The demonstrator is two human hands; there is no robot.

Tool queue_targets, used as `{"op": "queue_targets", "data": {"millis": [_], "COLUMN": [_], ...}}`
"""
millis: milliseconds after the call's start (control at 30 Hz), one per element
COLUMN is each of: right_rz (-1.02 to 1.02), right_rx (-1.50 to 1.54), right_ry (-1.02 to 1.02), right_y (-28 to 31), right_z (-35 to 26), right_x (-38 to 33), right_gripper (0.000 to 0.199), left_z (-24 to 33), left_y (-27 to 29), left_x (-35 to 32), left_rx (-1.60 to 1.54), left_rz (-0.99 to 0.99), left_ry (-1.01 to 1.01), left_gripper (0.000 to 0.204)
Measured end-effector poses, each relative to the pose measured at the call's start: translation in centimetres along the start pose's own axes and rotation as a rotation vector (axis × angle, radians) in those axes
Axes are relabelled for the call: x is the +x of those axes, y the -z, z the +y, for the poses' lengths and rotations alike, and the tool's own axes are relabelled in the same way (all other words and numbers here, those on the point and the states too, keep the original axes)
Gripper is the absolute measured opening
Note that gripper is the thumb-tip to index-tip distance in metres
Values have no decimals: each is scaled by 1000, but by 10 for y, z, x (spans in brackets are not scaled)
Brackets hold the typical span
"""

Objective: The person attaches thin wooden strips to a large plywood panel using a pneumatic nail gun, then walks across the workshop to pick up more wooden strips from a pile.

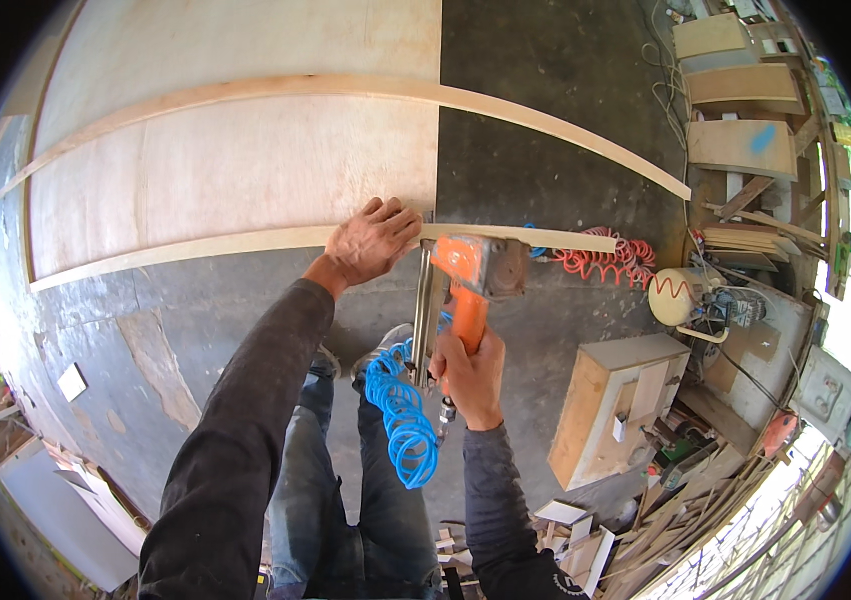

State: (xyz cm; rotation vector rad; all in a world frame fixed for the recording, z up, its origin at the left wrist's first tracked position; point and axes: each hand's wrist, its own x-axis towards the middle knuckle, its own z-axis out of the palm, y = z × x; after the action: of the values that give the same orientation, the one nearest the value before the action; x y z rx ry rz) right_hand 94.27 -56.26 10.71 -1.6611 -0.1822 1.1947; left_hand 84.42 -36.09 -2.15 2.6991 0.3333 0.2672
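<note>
Nearest, the right hand (473, 372) grips the orange nail gun (476, 275) handle, nose on the wood strip (246, 243).
Left hand (374, 240), fingers spread, presses that strip just left of the gun; best kept flush along the plywood sheet (246, 160) edge. Gun's nose contact is hidden; 2nd strip (546, 120) beyond.

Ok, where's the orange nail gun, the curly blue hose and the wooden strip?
orange nail gun (481, 265), head view, on its orange body.
curly blue hose (404, 420), head view, middle coils.
wooden strip (196, 245), head view, left of the left hand (374, 243).
</note>
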Motion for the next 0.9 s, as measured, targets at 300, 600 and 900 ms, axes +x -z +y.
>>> {"op": "queue_targets", "data": {"millis": [300, 600, 900], "right_rz": [104, 174, 100], "right_rx": [165, 241, 179], "right_ry": [-168, -246, -108], "right_y": [11, -11, -45], "right_z": [57, 111, 85], "right_x": [-72, -124, -100], "right_gripper": [45, 54, 51], "left_z": [-16, -74, -87], "left_y": [4, 70, 73], "left_x": [-12, -135, -142], "left_rx": [47, 226, 96], "left_rz": [92, 71, 12], "left_ry": [-41, 147, 180], "left_gripper": [38, 40, 34]}}
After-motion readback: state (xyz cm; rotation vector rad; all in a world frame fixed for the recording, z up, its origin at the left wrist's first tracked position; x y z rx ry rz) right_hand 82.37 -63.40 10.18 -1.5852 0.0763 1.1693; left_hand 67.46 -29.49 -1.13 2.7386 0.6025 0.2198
